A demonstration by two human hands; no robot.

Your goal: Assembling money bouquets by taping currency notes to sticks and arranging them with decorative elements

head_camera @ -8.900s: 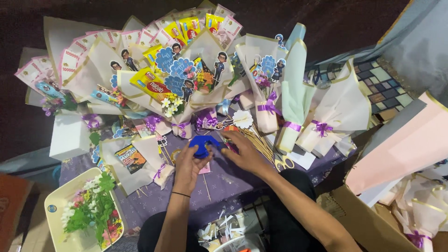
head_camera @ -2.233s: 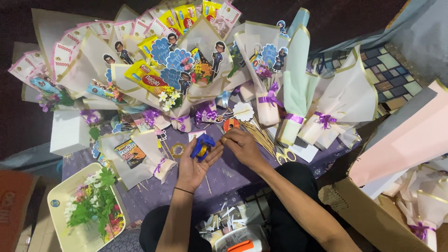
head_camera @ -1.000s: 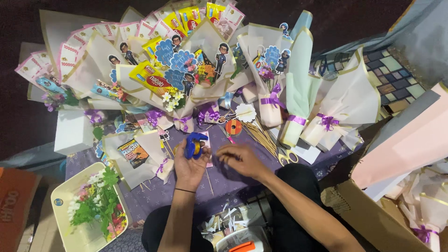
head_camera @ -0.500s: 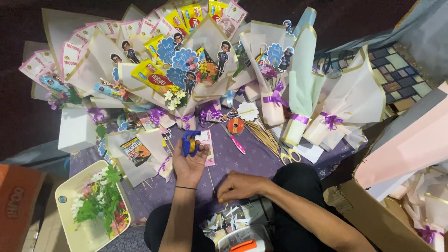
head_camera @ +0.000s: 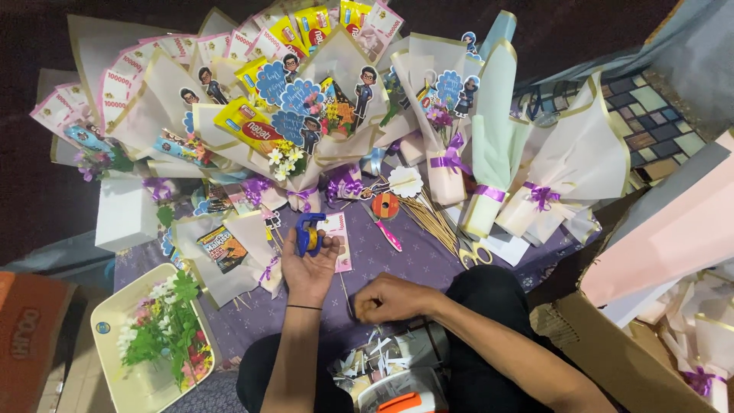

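Observation:
My left hand lies palm up on the purple cloth and holds a blue tape dispenser with a yellow roll in its fingers. My right hand is drawn back near my lap, its fingers pinched together over a thin wooden stick; whether it grips the stick is unclear. Snippets of white paper lie just below it.
Paper-wrapped bouquets with cartoon cutouts, banknote prints and purple ribbons fan across the back. A pink cutter, a bundle of wooden skewers and scissors lie ahead. A cream tray of artificial flowers sits left, cardboard box right.
My right hand has pulled back from beside the dispenser toward my lap and closed its fingers. My left hand has stayed in place with the dispenser.

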